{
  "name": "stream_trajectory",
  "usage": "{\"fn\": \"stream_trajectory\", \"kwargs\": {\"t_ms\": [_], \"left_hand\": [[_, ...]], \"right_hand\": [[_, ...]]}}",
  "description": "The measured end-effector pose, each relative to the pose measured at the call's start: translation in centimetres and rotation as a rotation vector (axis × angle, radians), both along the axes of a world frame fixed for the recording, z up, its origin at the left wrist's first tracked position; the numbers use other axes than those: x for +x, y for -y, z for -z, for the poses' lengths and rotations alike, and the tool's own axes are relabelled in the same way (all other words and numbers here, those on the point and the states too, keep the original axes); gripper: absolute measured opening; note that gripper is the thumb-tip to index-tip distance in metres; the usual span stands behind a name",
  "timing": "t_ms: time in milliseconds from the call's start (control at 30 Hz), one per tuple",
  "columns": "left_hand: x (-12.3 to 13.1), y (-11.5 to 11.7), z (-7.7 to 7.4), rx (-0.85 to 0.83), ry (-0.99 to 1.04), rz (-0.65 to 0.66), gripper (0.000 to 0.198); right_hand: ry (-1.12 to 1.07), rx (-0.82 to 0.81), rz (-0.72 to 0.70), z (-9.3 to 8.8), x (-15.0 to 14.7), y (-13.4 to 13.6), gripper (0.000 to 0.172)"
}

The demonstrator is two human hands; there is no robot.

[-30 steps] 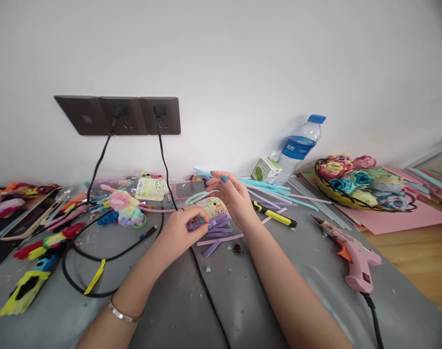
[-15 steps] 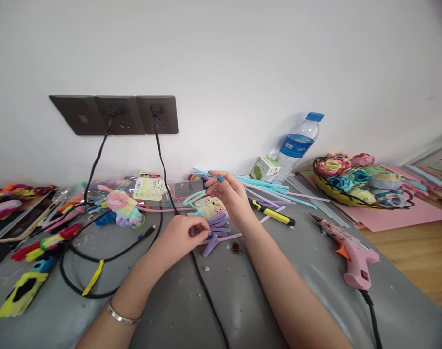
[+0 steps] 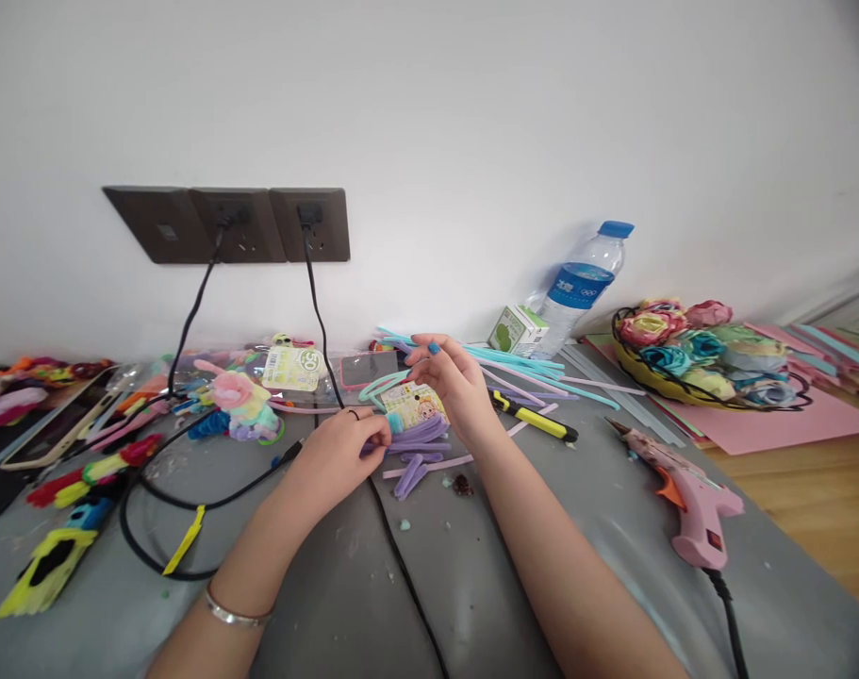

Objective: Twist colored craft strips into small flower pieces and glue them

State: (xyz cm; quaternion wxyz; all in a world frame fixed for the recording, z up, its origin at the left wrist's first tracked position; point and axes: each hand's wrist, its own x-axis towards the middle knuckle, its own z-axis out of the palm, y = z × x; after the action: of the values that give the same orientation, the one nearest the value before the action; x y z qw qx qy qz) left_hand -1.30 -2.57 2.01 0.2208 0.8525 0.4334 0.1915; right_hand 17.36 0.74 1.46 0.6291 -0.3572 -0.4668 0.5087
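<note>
My left hand point(image 3: 344, 451) is closed at the left end of a bundle of purple pipe cleaners point(image 3: 423, 432); its fingertips are partly hidden. A short folded purple pipe cleaner point(image 3: 410, 476) lies just in front of the bundle. Above and to the right, my right hand point(image 3: 454, 385) has its fingers bent and apart, with nothing visible between them. Below its fingertips is a printed card point(image 3: 409, 405) with a cartoon face. A mint pipe cleaner loop point(image 3: 381, 385) passes close to the right thumb, and I cannot tell whether they touch.
A yellow utility knife point(image 3: 535, 417) and turquoise pipe cleaners point(image 3: 520, 361) lie right of my hands. Farther right are a pink glue gun point(image 3: 684, 495) and a basket of paper flowers point(image 3: 631, 366). A bottle point(image 3: 577, 288) leans on the wall. Black cable point(image 3: 401, 556) crosses the grey table.
My left hand has shifted slightly left and up, away from the short folded purple pipe cleaner, to the bundle's end. My right hand has hardly moved.
</note>
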Motion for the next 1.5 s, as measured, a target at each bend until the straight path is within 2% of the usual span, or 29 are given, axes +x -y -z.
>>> {"fn": "stream_trajectory", "kwargs": {"t_ms": [133, 300, 367, 467, 633, 700, 900, 1033, 1133, 1333, 1500], "left_hand": [[-0.1, -0.3, -0.2, -0.056, 0.137, -0.041, 0.015], [-0.3, -0.4, -0.9, -0.097, 0.333, -0.204, 0.007], [-0.3, -0.4, -1.1, -0.102, 0.383, -0.238, 0.007], [-0.2, -0.3, -1.1, -0.088, 0.394, -0.235, 0.006], [-0.1, -0.3, -0.9, -0.064, 0.403, -0.237, 0.006], [-0.2, -0.4, -0.8, -0.057, 0.462, -0.267, 0.005], [-0.5, -0.6, -0.5, -0.045, 0.663, -0.372, 0.007], [-0.4, -0.7, -0.3, -0.079, 0.637, -0.337, 0.006], [-0.2, -0.6, -0.3, -0.085, 0.58, -0.294, 0.004], [0.1, -0.3, -0.4, -0.083, 0.468, -0.228, 0.006], [0.1, -0.3, -0.5, -0.091, 0.457, -0.265, 0.009]], "right_hand": [[-0.024, -0.028, 0.045, 0.1, 0.1, -0.2, 0.032], [-0.052, -0.062, 0.155, 0.5, 0.4, -0.7, 0.038], [-0.032, -0.078, 0.131, 0.6, 0.4, -0.6, 0.042], [0.06, -0.095, 0.016, 0.4, 0.1, -0.3, 0.043], [0.274, -0.008, -0.174, -0.3, -0.4, 0.5, 0.029], [0.327, 0.005, -0.179, -0.3, -0.4, 0.5, 0.027], [0.39, -0.056, -0.073, 0.6, -0.1, -0.1, 0.029], [0.449, 0.003, 0.033, 0.6, 0.0, -0.1, 0.032], [0.415, 0.088, 0.072, 0.2, 0.0, 0.2, 0.04], [0.337, 0.135, -0.04, 0.2, -0.2, 0.2, 0.031], [0.107, 0.099, 0.136, 0.7, 0.3, -0.5, 0.03]]}}
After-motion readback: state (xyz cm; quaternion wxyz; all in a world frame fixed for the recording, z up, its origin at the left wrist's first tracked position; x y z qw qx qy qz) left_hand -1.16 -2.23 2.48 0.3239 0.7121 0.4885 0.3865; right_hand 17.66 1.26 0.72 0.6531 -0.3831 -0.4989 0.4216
